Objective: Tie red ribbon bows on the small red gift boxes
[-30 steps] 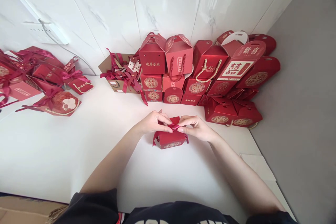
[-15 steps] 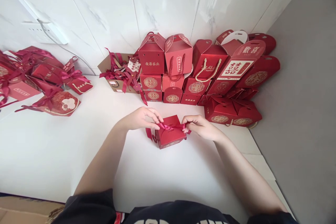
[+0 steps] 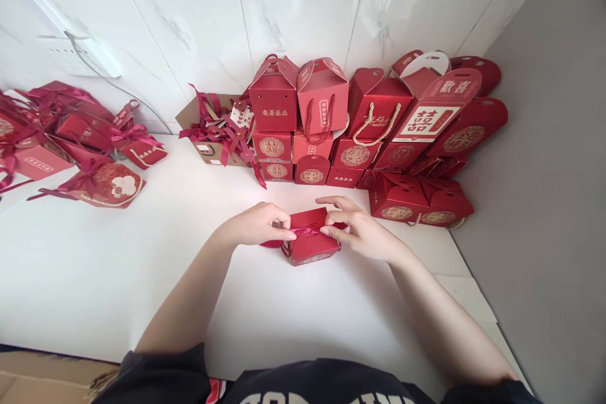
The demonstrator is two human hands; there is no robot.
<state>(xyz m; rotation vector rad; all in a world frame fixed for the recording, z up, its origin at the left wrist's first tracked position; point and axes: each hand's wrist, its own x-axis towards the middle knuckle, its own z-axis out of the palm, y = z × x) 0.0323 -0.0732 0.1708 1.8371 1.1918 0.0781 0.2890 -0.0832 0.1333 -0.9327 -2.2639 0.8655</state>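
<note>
In the head view a small red gift box [image 3: 314, 250] sits on the white table before me. A magenta ribbon [image 3: 307, 231] is tied in a bow across its top. My left hand [image 3: 265, 225] pinches the bow's left side between thumb and fingers. At the right side of the bow, my right hand [image 3: 354, 231] has thumb and index finger closed on the ribbon, while its other fingers are raised and partly spread. A ribbon tail and a dark red cord show at the box's left side. The ribbon parts inside the fingertips are hidden.
Several red gift boxes [image 3: 312, 101] are stacked along the tiled wall. A cardboard box [image 3: 222, 154] of ribbons and tags stands left of them. Ribboned boxes [image 3: 101, 183] lie at far left. A double box [image 3: 421, 199] and a grey wall [image 3: 534, 158] are on the right.
My right hand has shifted its grip inward, towards the knot, and lifted some fingers. My left hand has lowered slightly, fingers more curled. The box has barely moved.
</note>
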